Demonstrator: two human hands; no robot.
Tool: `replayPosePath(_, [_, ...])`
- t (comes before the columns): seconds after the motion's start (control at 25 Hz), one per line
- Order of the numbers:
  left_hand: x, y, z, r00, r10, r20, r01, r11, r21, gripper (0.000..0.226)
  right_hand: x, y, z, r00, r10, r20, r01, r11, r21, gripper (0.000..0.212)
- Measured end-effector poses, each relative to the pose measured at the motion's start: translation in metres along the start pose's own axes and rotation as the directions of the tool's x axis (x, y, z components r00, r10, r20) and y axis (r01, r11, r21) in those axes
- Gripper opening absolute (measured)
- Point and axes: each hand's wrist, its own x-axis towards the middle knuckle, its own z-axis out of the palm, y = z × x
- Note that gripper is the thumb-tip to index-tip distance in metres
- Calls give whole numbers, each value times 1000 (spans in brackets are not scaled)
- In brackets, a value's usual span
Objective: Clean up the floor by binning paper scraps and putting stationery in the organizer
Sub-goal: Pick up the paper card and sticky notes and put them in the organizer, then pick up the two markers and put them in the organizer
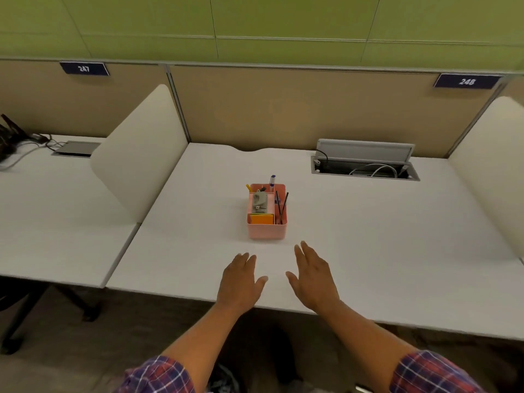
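A pink organizer (pixel 266 232) stands in the middle of the white desk (pixel 368 236). It holds orange sticky notes (pixel 261 219), a grey stapler-like tool (pixel 259 201), a blue-capped pen (pixel 272 181), a yellow marker tip and thin black pens (pixel 282 207). My left hand (pixel 241 279) and my right hand (pixel 313 276) hover palm down over the desk's near edge, just short of the organizer. Both hands are empty with fingers spread. No paper scraps or bin are in view.
An open cable hatch (pixel 364 164) with white cable sits in the desk at back right. Cream dividers (pixel 139 148) flank the desk; beige partitions bear labels 247 and 248. The neighbouring desk at left has cables. Dark carpet and a black chair base (pixel 17 330) lie below.
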Motion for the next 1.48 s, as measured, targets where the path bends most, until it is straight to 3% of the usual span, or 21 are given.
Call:
replayPosePath(0.2, [-72, 16, 42, 990, 133, 38, -134, 990, 33, 79, -107, 14, 16, 999, 40, -7, -39, 999, 18, 79])
replayPosePath(0.4, [-130, 51, 91, 968, 220, 125, -225, 974, 29, 78, -208, 56, 32, 980, 191, 56, -193, 981, 28, 80])
replayPosePath(0.68, [-173, 93, 152, 936, 235, 264, -255, 966, 45, 77, -316, 142, 58, 893, 427, 140, -436, 899, 38, 80])
replayPosePath(0.96, [-196, 136, 238, 915, 119, 386, -171, 980, 102, 76, -372, 239, 116, 754, 593, 281, -648, 740, 179, 80])
replayPosePath(1.16, [-206, 178, 329, 893, 64, 445, -124, 986, 107, 73, -396, 319, 193, 676, 622, 397, -722, 666, 186, 74])
replayPosePath(1.48, [-166, 172, 568, 849, 36, 527, -101, 990, 94, 66, -373, 428, 421, 693, 566, 447, -688, 704, 176, 76])
